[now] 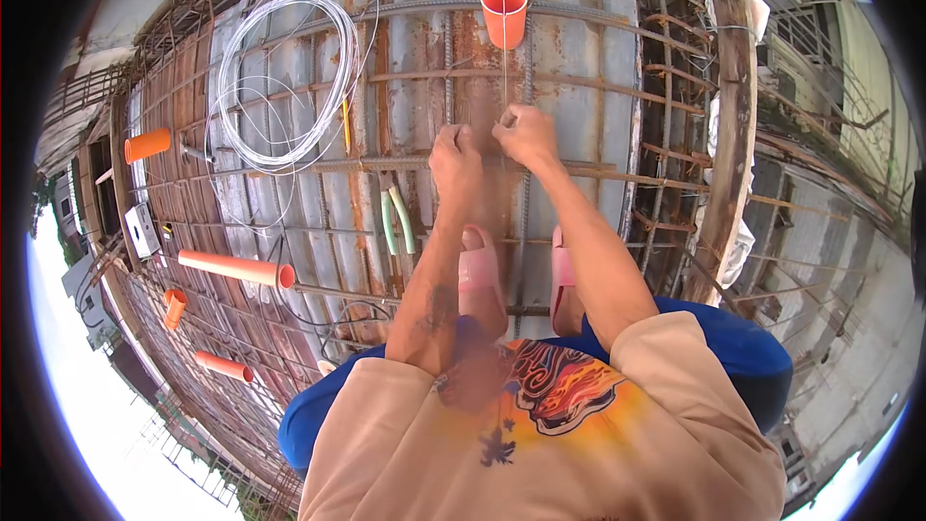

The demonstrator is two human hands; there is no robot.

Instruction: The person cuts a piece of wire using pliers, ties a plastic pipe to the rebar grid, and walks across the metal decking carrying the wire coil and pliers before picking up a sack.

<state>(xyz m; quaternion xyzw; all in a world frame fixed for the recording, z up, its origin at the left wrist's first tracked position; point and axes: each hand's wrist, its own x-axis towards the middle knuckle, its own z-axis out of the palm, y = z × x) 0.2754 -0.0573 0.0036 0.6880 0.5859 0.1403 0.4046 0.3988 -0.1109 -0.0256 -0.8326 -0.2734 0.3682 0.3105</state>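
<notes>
Rebar [415,75] grids metal sheeting [569,87] as the right hand [526,131] pinches wire [504,72] from an orange pipe [504,29]; the left hand [457,152] curls, its grip unclear.

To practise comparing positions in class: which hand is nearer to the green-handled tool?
Left. The left hand is ahead and to the right of the green-handled tool; the right hand is farther to its right.

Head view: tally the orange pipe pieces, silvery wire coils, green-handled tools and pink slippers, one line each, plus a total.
Orange pipe pieces: 5
Silvery wire coils: 1
Green-handled tools: 1
Pink slippers: 2
Total: 9
</notes>
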